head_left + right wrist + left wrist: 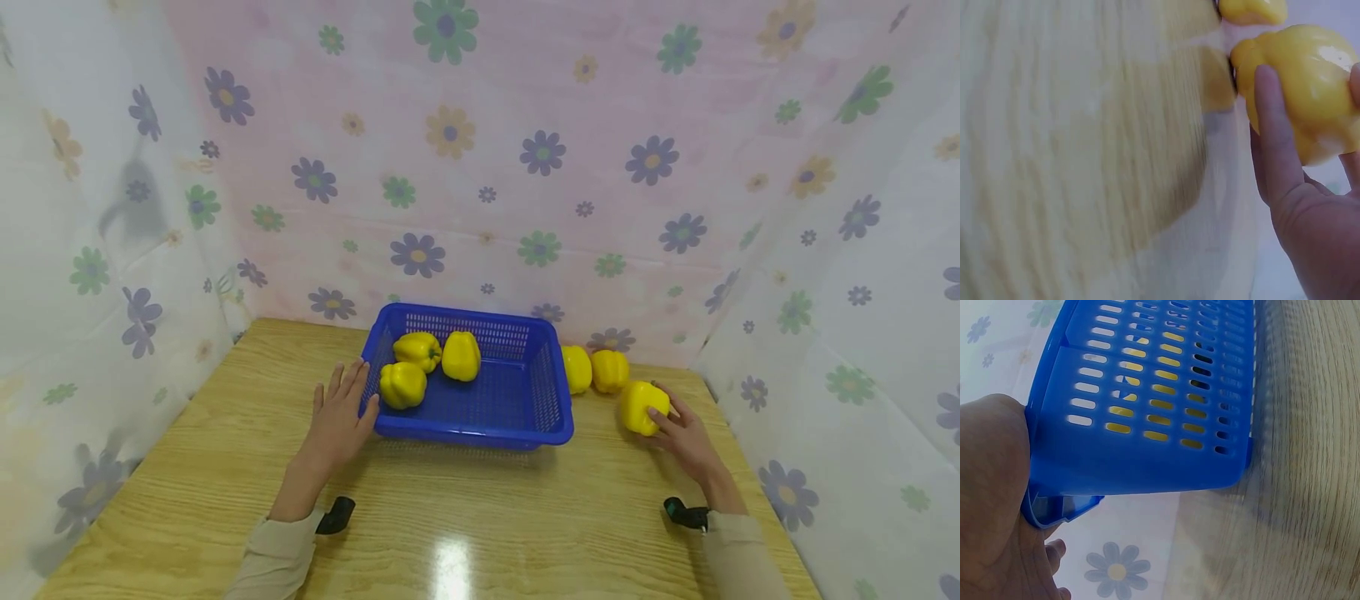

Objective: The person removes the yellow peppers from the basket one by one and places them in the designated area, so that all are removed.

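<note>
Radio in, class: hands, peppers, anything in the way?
Left hand touching blue basket, left side. Right hand gripping yellow pepper. Three peppers inside, two others outside, right. Possibly in the way: basket's right wall.

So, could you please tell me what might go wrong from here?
The right hand holds a smooth, glossy yellow pepper, which could slip. Another pepper sits close beside the blue basket and might get knocked. The left hand, touching the basket's rim, could nudge the basket out of place.
</note>
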